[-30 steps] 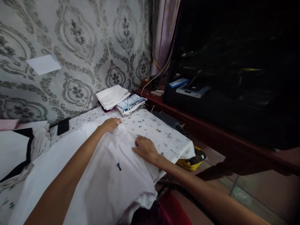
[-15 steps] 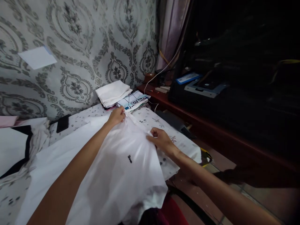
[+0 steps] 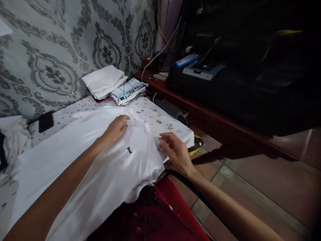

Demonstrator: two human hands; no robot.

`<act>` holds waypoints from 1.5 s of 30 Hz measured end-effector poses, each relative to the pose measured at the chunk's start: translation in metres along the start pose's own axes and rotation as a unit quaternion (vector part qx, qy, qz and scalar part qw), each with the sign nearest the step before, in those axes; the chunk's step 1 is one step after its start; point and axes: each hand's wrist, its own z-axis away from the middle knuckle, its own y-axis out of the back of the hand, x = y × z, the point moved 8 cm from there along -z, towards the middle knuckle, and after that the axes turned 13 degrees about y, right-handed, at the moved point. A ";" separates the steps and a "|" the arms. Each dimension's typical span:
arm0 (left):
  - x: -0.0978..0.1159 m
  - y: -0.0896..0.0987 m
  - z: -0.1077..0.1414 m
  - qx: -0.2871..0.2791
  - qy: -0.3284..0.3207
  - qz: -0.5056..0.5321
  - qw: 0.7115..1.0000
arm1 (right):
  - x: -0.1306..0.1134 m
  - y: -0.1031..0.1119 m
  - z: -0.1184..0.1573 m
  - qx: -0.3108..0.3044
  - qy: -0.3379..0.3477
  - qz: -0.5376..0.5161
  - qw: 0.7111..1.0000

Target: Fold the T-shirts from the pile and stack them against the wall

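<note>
A white T-shirt with a small black print lies spread over the patterned cloth, its near edge hanging toward my lap. My left hand rests on the shirt near its collar, fingers stretched out and holding nothing. Just off the shirt's right edge is my right hand, its fingers apart and loosely curved, with nothing visible in them.
Folded white cloth and a folded printed garment lie by the wall. A black phone-like object is at left. A dark red wooden ledge runs along the right, bearing a black case. Tiled floor shows below.
Both hands have let go of the shirt's collar area, which has dropped flatter onto the surface. My left hand has flattened onto the shirt. The view has shifted right and down.
</note>
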 end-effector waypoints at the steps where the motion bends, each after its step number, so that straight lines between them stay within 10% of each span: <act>1: 0.011 -0.004 0.008 -0.010 -0.017 -0.002 1.000 | 0.002 0.004 0.019 0.023 -0.017 -0.017 0.999; 7: 0.063 -0.039 0.010 -0.066 -0.023 -0.056 0.996 | 0.029 -0.008 0.094 0.041 -0.101 -0.055 0.992; 13: 0.070 -0.054 -0.014 -0.059 0.037 -0.134 0.989 | 0.040 -0.036 0.097 -0.013 -0.092 -0.156 0.983; 20: 0.073 -0.055 -0.026 0.002 0.049 -0.141 0.989 | 0.022 -0.004 0.111 0.056 -0.122 -0.183 0.974; 27: 0.071 -0.065 -0.010 0.023 0.034 -0.111 0.993 | 0.045 -0.016 0.123 0.048 -0.178 -0.166 0.969; 37: 0.055 -0.060 0.113 -0.041 -0.019 -0.104 0.994 | 0.066 -0.012 0.130 0.024 -0.235 -0.170 0.957; 45: 0.022 -0.038 0.246 -0.003 0.051 -0.153 0.987 | 0.078 -0.046 0.152 -0.184 -0.338 -0.213 0.898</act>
